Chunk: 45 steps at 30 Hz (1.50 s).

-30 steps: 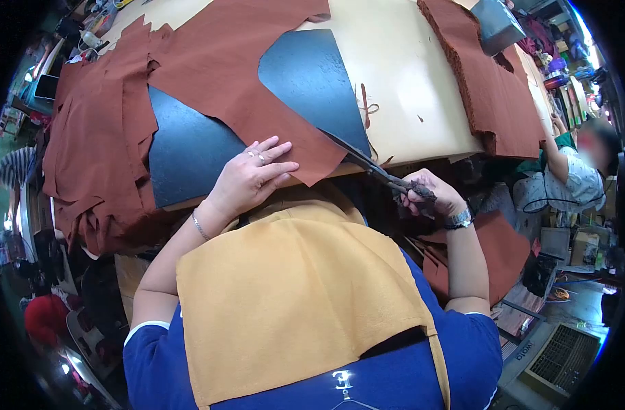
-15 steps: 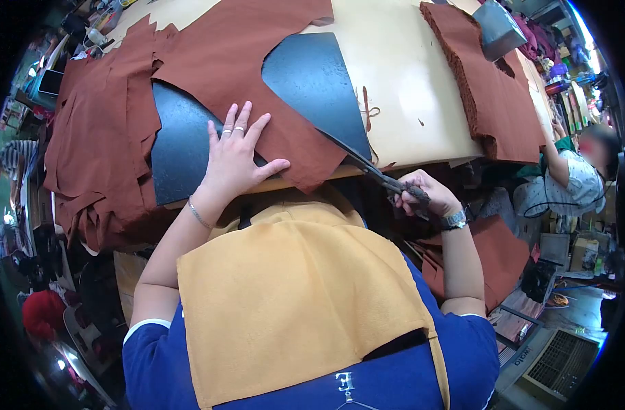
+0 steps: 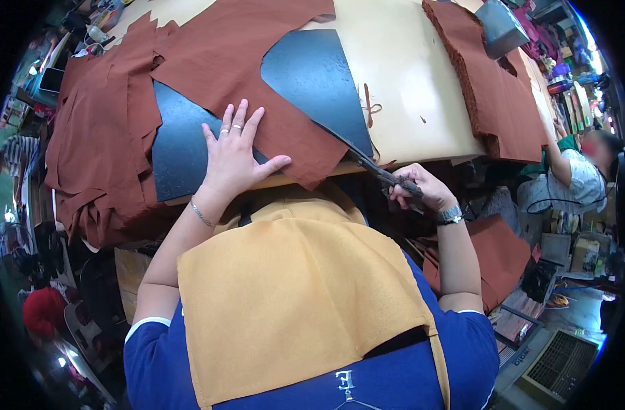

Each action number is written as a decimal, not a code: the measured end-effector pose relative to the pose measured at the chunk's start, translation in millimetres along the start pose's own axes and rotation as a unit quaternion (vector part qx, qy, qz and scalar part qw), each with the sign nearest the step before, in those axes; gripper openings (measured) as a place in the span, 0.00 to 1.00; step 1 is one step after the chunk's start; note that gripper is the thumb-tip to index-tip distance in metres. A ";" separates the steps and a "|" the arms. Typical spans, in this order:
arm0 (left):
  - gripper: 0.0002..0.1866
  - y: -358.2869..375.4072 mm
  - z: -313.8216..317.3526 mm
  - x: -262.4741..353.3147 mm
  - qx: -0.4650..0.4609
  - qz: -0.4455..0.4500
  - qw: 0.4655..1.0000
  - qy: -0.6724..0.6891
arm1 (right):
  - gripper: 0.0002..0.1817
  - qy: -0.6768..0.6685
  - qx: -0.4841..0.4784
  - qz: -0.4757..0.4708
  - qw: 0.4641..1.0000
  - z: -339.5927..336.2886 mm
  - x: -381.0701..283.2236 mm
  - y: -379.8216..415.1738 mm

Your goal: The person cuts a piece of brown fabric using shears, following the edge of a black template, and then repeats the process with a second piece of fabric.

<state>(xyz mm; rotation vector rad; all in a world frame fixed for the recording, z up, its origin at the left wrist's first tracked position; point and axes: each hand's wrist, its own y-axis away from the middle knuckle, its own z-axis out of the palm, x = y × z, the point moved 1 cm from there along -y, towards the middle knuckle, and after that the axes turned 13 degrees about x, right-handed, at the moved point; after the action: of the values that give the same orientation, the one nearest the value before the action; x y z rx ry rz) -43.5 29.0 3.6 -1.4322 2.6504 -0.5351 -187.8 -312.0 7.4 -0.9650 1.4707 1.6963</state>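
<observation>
My left hand [image 3: 234, 154] lies with its fingers spread, partly on the brown fabric [image 3: 247, 61] and partly over the black board [image 3: 183, 143] under it. In my right hand [image 3: 422, 188] are large dark scissors [image 3: 374, 167], held by the handles just off the table's front edge. Their blades point up and left, reaching to the fabric's right edge over the board. How far the blades are apart cannot be made out.
Stacked brown fabric [image 3: 104, 137] hangs over the table's left side. At the right, another fabric pile [image 3: 493, 89] carries a metal block [image 3: 500, 27]. A thin brown scrap [image 3: 369, 109] lies on the pale tabletop [image 3: 422, 123]. Another person [image 3: 565, 171] is at the far right.
My right hand and the scissors have shifted slightly left and up. My left hand has moved a little left, its fingers still spread.
</observation>
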 end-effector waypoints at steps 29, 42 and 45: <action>0.52 0.6 0.4 -0.3 0.003 -0.003 1.000 0.015 | 0.12 0.064 -0.007 0.009 0.998 11.1 -19.2 -32.4; 0.52 2.4 -1.6 1.3 0.019 0.016 0.999 0.025 | 0.13 0.057 -0.006 -0.004 0.998 24.8 -34.8 -46.8; 0.49 1.4 -3.0 -0.5 0.025 0.024 0.999 0.025 | 0.13 0.038 -0.007 -0.012 0.999 25.3 -27.7 -41.5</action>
<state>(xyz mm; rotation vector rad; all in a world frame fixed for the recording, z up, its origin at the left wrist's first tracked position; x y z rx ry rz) -45.0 30.9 5.9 -1.3551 2.6819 -0.6346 -140.7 -282.3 13.6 -1.0618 1.4922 1.6712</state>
